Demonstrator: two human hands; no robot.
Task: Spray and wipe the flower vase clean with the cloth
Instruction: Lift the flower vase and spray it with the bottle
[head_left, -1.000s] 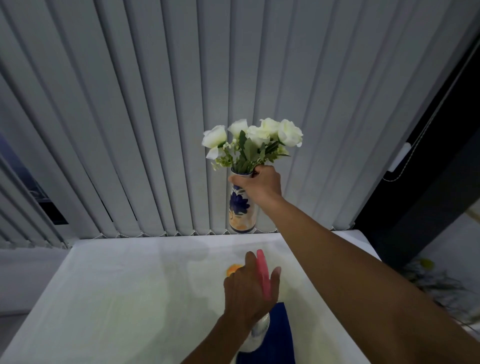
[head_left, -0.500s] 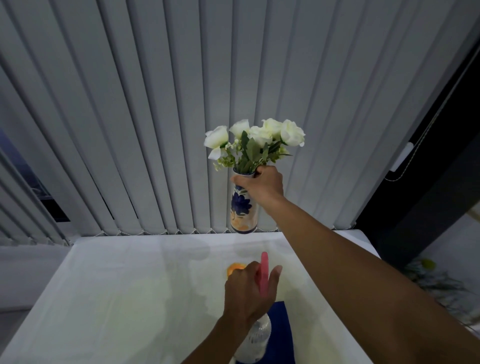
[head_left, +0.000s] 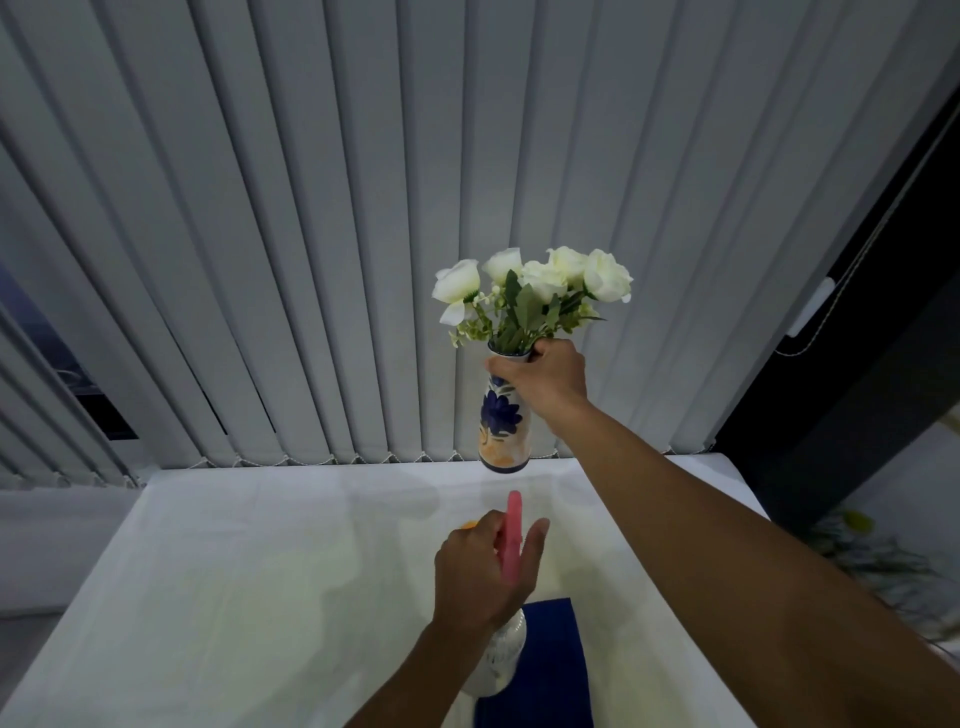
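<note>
A white vase (head_left: 503, 431) painted with a blue flower and orange base holds white roses (head_left: 530, 291). My right hand (head_left: 545, 376) grips its neck and holds it up above the far edge of the white table (head_left: 249, 587). Closer to me, my left hand (head_left: 483, 571) is wrapped around a clear spray bottle (head_left: 496, 660) with a pink trigger head (head_left: 513, 530), its nozzle aimed toward the vase. A dark blue cloth (head_left: 550, 670) lies flat on the table under and right of the bottle.
Grey vertical blinds (head_left: 363, 234) hang right behind the table's far edge. A dark frame with a blind cord (head_left: 810, 312) stands at the right. Green foliage (head_left: 883, 566) sits low beyond the table's right side.
My left hand has lifted the spray bottle higher off the table. The vase stays held up, shifted only slightly.
</note>
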